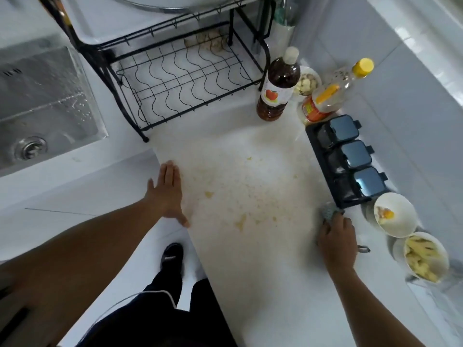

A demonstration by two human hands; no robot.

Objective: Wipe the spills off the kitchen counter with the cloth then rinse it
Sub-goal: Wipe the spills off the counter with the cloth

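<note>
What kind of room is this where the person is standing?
Most likely a home kitchen. A steel sink sits at the left, a black dish rack stands on the white counter, and a dark bottle and bowls of food line its right side. The right hand grips a cloth.

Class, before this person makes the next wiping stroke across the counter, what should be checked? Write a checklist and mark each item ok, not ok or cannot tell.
1. Cloth held: the right hand grips the cloth. Ok.
2. Cloth damp: cannot tell.
3. Stroke path: nothing stands among the spills on the counter. Ok.
4. Left hand bracing: it lies flat at the counter's front edge, beside the spills. Ok.
5. Bowls out of the way: they stand right of the cloth hand, away from the spills. Ok.
6. Sink ready for rinsing: no tap in view. Cannot tell.
</note>
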